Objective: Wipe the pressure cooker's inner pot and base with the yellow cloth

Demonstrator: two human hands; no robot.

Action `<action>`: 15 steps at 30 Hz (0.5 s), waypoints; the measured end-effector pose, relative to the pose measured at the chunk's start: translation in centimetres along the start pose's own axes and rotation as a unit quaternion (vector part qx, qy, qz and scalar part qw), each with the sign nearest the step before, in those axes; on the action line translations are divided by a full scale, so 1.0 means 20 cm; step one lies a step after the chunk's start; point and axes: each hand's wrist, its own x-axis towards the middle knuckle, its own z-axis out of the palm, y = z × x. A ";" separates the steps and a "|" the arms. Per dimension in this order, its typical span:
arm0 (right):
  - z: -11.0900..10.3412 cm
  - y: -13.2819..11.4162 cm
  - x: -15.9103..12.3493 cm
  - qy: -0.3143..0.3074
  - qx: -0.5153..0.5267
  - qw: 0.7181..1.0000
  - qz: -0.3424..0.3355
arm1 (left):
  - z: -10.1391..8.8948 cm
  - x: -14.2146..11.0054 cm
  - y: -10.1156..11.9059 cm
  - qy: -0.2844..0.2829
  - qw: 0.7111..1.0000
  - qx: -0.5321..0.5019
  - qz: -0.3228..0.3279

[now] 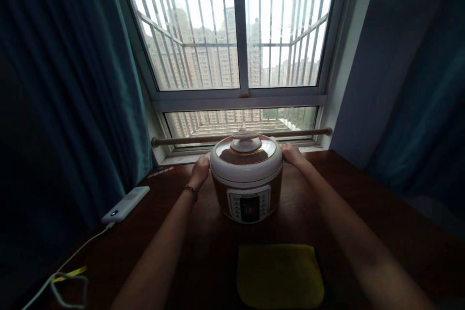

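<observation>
A rounded electric cooker (247, 169) with a white lid rim, a lid knob and a front control panel stands upright on the dark wooden table (301, 213). My left hand (200, 170) is closed at its left side, near the rim. On the opposite side, my right hand (290, 153) grips it at about the same height. The fingertips of both hands are partly hidden behind the cooker. Nearer to me, between my forearms, lies a folded yellow cloth (279, 276).
At the left edge of the table is a white power bank or similar device (126, 205) with a white cable (82, 247) plugged in. A yellow strip (69, 274) lies by the cable. Behind the cooker are a wooden rail (189, 139) and a barred window; a blue curtain (119, 82) hangs at left.
</observation>
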 end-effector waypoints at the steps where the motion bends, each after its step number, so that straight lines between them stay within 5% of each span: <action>1: -0.02 0.01 -0.05 0.011 -0.009 1.000 0.014 | 0.02 0.02 0.01 -0.008 1.000 -0.017 0.006; 8: -0.11 0.03 -0.31 0.045 -0.055 0.992 0.101 | 0.18 0.14 0.06 -0.066 0.989 -0.128 0.045; 15: -0.11 0.09 -0.24 0.053 -0.062 0.994 0.076 | 0.19 0.09 0.09 -0.051 0.992 -0.114 0.036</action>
